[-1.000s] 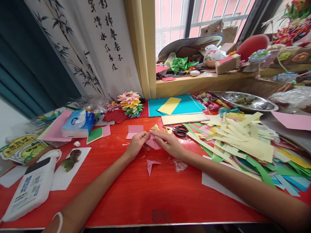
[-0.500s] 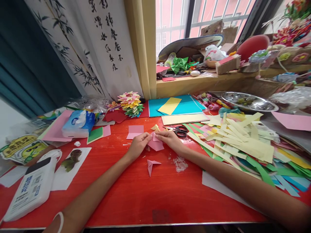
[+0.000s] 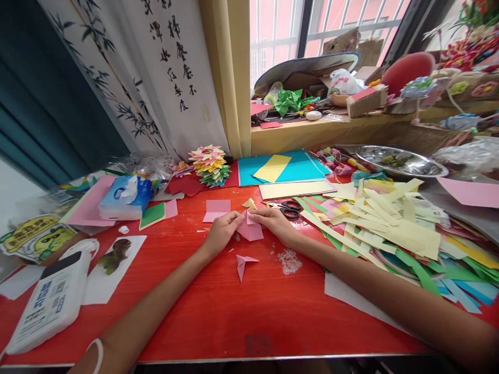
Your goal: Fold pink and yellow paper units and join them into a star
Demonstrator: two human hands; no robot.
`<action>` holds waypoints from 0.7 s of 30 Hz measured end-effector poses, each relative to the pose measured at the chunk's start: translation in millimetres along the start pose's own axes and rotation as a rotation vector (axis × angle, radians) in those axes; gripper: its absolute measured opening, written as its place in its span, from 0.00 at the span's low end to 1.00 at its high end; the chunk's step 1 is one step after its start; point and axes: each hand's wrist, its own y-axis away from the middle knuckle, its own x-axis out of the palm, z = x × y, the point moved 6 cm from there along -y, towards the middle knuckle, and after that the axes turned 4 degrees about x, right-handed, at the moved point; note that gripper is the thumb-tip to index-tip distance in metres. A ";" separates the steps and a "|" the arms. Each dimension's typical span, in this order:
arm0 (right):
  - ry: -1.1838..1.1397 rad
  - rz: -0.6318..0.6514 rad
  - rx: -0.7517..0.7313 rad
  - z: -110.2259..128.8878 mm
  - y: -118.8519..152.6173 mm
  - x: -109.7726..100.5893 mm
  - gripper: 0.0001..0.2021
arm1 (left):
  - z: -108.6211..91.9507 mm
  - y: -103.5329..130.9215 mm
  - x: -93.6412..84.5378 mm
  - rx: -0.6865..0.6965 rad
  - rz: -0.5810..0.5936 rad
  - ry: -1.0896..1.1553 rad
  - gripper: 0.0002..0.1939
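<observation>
A red bench (image 3: 195, 322) spreads across my view, a heap of coloured paper strips (image 3: 405, 231) over its right side. Near the middle, I have the left hand (image 3: 222, 232) and right hand (image 3: 277, 224) facing, each grip pinching the pink paper (image 3: 252, 232) between them; whether it touches the bench I cannot tell. Black-handled scissors (image 3: 290, 209) lie just beyond the right hand, a creased pink sheet (image 3: 218, 209) beyond the left, and a folded pink piece (image 3: 241, 265) on the near side.
</observation>
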 end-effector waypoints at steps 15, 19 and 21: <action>-0.015 0.097 -0.011 -1.8 0.4 4.7 0.16 | 0.2 -0.1 1.0 0.004 0.011 -0.012 0.15; -0.011 0.058 -0.023 -2.5 -2.1 2.4 0.18 | -0.4 -0.1 -0.4 0.015 -0.011 -0.014 0.15; 0.008 0.027 -0.036 -0.8 -2.2 1.1 0.18 | -0.1 -0.4 -0.7 0.015 -0.017 -0.003 0.15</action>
